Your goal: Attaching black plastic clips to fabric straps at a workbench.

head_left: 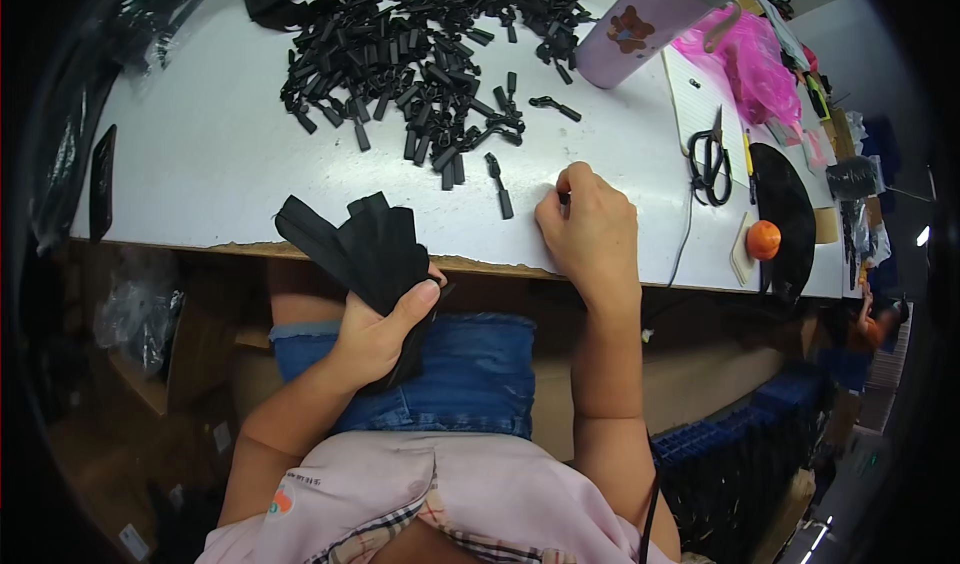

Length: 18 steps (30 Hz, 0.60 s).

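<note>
A fanned bundle of black zipper strips (375,244) is gripped in my left hand (385,329), over my lap at the table's front edge. The thumb presses across the strips, and their lower ends hang below the hand. My right hand (592,226) rests on the white table near its front edge, fingers curled in a pinch. A small dark bit shows between thumb and forefinger, too hidden to name. Just left of that hand lies one black zipper slider with a pull tab (500,186). A second loose slider (555,108) lies farther back.
A large heap of black zipper sliders (400,54) covers the far middle. Behind my right hand stand a lilac bottle (650,24), black-handled scissors (709,169), a notebook (690,94), a pink plastic bag (750,59) and an orange fruit (763,240). A dark phone-like slab (102,184) lies left.
</note>
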### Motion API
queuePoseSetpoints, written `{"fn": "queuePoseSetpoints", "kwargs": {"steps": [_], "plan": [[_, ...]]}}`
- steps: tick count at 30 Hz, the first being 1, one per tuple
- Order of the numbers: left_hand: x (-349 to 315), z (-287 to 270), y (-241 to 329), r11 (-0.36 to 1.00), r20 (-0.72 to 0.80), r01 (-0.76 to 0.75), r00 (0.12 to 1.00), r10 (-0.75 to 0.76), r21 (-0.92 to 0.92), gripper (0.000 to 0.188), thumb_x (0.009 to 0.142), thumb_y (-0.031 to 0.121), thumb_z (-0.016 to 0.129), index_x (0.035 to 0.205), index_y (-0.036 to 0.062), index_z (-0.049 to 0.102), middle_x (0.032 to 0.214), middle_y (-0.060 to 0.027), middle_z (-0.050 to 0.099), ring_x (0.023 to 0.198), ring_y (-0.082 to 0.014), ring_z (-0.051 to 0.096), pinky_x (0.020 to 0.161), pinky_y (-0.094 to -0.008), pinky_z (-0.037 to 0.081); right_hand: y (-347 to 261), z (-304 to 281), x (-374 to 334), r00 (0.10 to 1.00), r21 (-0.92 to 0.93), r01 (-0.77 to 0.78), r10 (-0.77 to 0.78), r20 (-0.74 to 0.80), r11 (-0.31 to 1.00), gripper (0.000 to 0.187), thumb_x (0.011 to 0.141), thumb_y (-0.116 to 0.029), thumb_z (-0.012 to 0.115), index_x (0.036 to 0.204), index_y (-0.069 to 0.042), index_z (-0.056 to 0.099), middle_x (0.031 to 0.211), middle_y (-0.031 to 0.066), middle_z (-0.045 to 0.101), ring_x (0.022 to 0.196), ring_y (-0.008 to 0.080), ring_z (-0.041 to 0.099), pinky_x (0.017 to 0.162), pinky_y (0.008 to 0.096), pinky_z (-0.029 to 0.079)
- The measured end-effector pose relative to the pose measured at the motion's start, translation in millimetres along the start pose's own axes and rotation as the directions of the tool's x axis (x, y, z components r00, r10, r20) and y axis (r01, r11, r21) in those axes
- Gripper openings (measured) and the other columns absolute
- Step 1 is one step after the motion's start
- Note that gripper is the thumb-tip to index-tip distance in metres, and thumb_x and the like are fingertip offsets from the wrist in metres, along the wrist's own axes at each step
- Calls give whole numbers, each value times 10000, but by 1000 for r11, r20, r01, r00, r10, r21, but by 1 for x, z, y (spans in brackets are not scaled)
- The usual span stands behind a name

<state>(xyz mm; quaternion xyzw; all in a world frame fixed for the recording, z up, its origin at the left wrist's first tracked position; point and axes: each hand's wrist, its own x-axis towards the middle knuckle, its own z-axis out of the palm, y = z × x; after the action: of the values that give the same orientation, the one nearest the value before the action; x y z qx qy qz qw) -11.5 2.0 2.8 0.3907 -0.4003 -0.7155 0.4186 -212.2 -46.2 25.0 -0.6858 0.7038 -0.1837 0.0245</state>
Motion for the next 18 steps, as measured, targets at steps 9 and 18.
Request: {"fn": "queuePoseSetpoints", "kwargs": {"steps": [9, 18], "plan": [[2, 2, -1, 995, -19, -98, 995, 98, 11, 153, 770, 100, 555, 865, -8, 502, 745, -33, 490, 666, -94, 479, 612, -220, 402, -1, -5, -17, 986, 395, 115, -57, -157, 912, 55, 646, 13, 534, 696, 8, 511, 630, 103, 519, 467, 167, 512, 435, 248, 420], [1, 2, 2, 968, 48, -214, 977, 209, 129, 122, 746, 35, 559, 856, 10, 511, 830, -53, 514, 776, -113, 489, 708, -229, 393, -41, -2, -43, 956, 861, 165, -292, -20, 482, 140, 639, 86, 536, 755, 14, 564, 716, 74, 526, 550, 72, 495, 463, 172, 387]]}}
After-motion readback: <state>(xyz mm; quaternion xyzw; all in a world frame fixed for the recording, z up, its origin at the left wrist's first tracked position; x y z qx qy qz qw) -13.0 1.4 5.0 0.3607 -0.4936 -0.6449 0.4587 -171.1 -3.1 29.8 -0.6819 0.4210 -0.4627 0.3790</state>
